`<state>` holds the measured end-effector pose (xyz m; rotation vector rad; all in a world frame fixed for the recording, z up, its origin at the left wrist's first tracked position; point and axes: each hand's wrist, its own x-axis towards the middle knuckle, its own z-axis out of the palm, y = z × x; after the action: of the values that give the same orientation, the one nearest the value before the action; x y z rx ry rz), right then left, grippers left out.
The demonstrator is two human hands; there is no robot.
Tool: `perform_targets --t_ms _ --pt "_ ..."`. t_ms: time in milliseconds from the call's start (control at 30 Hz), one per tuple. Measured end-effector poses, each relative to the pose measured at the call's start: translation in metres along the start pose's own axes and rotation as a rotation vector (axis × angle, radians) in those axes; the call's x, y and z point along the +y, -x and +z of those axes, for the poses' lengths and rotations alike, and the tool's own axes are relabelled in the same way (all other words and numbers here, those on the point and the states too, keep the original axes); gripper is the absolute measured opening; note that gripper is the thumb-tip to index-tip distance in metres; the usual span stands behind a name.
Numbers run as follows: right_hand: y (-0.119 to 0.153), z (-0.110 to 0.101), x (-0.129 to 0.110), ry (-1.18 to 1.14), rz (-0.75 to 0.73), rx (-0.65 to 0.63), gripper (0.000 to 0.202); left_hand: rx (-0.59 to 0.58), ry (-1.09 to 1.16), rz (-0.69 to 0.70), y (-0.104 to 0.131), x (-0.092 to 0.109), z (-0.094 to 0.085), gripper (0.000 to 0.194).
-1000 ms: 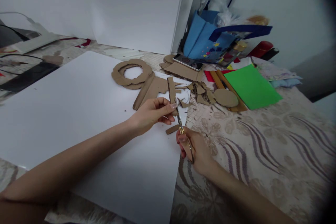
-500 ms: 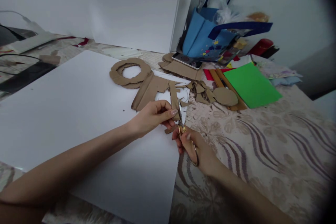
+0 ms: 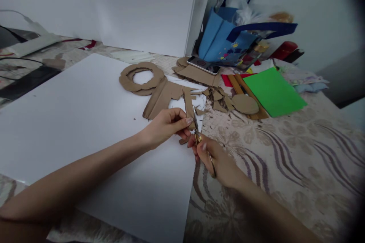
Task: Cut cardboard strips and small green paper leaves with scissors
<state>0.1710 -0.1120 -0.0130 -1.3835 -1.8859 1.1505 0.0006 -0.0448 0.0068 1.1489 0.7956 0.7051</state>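
My left hand (image 3: 171, 125) pinches the near end of a narrow cardboard strip (image 3: 188, 102) between thumb and fingers. In my right hand (image 3: 212, 152) is a pair of gold-handled scissors (image 3: 199, 136), its blades pointing away from me along the strip's right edge. A larger folded piece of cardboard (image 3: 161, 98) lies just beyond my left hand. Scalloped cardboard rings (image 3: 125, 78) rest behind it on a white board (image 3: 94, 121). Torn cardboard scraps (image 3: 218, 100) are heaped to the right of the strip.
A cardboard oval (image 3: 245, 104) and a green sheet (image 3: 275, 91) lie to the right. Farther back are a phone (image 3: 203, 65) and a blue bag (image 3: 225, 41). Patterned cloth (image 3: 273, 152) covers the table, and a white panel (image 3: 142, 11) stands behind.
The scissor handles have drawn closer together as the fingers of my right hand close. My left hand and the strip stay nearly in place.
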Motion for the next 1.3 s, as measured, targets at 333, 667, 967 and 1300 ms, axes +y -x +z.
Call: perform_targets --t_ms 333,667,967,1300 --pt "0.002 0.006 0.006 -0.185 0.103 -0.019 0.055 -0.007 0.032 -0.019 -0.001 -0.001 -0.001 0.019" --pt "-0.003 0.025 -0.001 -0.496 0.309 0.103 0.049 -0.003 0.052 -0.031 -0.002 -0.002 -0.002 0.02" --pt "-0.001 0.027 -0.002 -0.479 0.3 0.132 0.04 -0.017 0.042 -0.017 -0.002 -0.001 -0.003 0.019" --pt "-0.004 0.028 0.006 -0.431 0.303 0.091 0.037 0.085 -0.073 0.061 -0.008 0.004 -0.012 0.021"
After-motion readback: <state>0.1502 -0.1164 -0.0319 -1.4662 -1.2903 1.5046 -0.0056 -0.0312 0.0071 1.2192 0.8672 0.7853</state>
